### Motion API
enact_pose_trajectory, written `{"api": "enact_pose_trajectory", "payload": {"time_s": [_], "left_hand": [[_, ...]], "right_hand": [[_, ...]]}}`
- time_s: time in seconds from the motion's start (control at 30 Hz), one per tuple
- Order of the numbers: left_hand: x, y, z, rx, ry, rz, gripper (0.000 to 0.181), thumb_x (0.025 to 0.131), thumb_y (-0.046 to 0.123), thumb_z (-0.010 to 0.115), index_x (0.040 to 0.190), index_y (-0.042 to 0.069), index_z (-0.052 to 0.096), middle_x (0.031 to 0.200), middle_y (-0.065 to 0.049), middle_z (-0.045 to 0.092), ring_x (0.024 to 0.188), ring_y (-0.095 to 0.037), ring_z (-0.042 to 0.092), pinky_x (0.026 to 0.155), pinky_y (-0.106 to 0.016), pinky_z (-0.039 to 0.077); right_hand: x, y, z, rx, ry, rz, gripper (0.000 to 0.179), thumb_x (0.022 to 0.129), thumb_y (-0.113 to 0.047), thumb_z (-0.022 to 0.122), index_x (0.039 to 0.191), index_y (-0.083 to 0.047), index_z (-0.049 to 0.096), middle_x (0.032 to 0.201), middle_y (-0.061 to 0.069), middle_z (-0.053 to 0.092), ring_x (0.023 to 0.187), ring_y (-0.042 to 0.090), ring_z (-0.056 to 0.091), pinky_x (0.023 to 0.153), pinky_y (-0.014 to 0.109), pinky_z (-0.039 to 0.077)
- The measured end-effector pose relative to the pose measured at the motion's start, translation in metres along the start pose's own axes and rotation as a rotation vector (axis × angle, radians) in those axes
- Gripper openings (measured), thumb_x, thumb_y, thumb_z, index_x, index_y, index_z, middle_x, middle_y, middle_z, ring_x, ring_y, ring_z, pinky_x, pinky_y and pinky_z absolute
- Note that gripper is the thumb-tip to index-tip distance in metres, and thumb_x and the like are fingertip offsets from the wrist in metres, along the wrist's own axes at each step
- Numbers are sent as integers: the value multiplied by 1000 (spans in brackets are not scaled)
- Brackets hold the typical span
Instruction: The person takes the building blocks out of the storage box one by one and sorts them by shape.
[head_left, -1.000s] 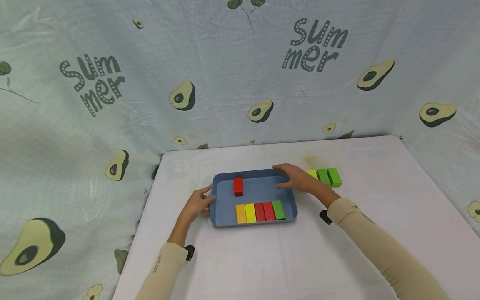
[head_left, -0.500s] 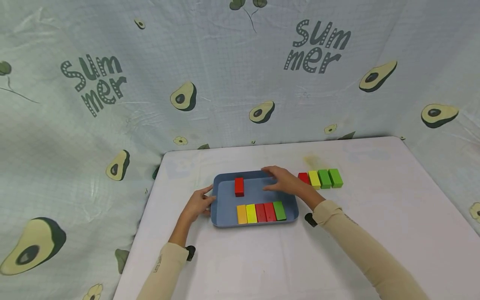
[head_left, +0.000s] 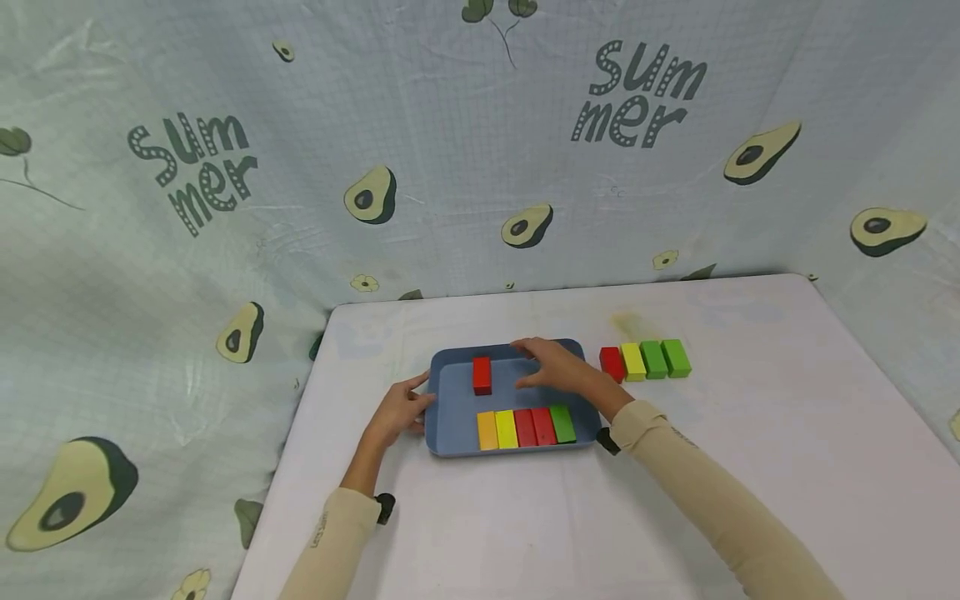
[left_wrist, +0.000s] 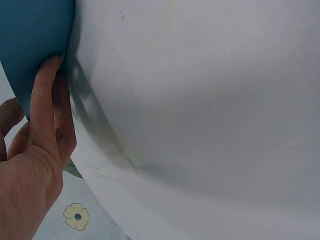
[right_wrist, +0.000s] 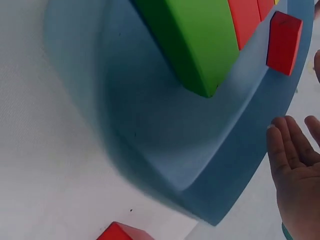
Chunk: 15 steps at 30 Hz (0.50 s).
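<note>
A shallow blue-grey tray [head_left: 457, 417] lies on the white table. My left hand [head_left: 397, 410] is at its left end, and in the left wrist view the hand's straight fingers [left_wrist: 44, 110] rest against the tray's wall [left_wrist: 37, 30]. Over the tray's right part is my right hand [head_left: 557, 367], fingers extended and apart, nothing in its grasp. A red block [head_left: 482, 377] stands alone to its left inside the tray. Along the near wall runs a row: an orange block [head_left: 487, 431], a yellow block [head_left: 506, 429], two red blocks [head_left: 534, 427] and a green block [head_left: 562, 423].
Right of the tray, a second row on the table [head_left: 712, 467] has a red block [head_left: 612, 363], a yellow block [head_left: 633, 361] and two green blocks [head_left: 664, 358]. Behind the table hangs a pale cloth [head_left: 450, 125] printed with avocados.
My right hand has moved left from the tray's right edge to over its inside, uncovering the red block on the table. My left hand stays at the tray's left end.
</note>
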<state>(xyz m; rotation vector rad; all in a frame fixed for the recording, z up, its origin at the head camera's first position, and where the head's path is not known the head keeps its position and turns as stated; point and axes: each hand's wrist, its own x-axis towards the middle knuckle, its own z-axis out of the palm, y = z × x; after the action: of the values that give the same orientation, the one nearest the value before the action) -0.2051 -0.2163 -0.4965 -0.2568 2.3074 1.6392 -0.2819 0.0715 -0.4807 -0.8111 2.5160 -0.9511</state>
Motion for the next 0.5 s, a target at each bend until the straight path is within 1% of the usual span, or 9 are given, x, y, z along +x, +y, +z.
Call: {"api": "enact_pose_trajectory", "payload": {"time_s": [0.1, 0.33, 0.5], "left_hand": [[0, 0, 0, 8, 1, -3, 56, 94, 6, 56, 146, 8, 35, 93, -21, 57, 74, -23, 63, 58, -36, 57], [-1, 1, 0, 24, -3, 9, 56, 95, 6, 56, 146, 8, 35, 94, -22, 56, 75, -25, 62, 58, -36, 56], [-3, 2, 0, 30, -3, 7, 56, 95, 6, 56, 146, 8, 35, 92, -22, 56, 75, -25, 62, 57, -36, 56]], "right_hand": [[0, -3, 2, -7, -11, 12, 73, 80, -22, 77, 141, -3, 41, 136, 14, 47, 120, 27, 46, 96, 39, 44], [5, -4, 9, -15, -9, -33, 72, 81, -23, 77, 140, -5, 42, 137, 14, 46, 118, 28, 48, 95, 39, 45], [8, -8, 13, -7, -10, -34, 71, 81, -22, 77, 140, -4, 42, 137, 14, 46, 118, 28, 48, 95, 39, 45]]}}
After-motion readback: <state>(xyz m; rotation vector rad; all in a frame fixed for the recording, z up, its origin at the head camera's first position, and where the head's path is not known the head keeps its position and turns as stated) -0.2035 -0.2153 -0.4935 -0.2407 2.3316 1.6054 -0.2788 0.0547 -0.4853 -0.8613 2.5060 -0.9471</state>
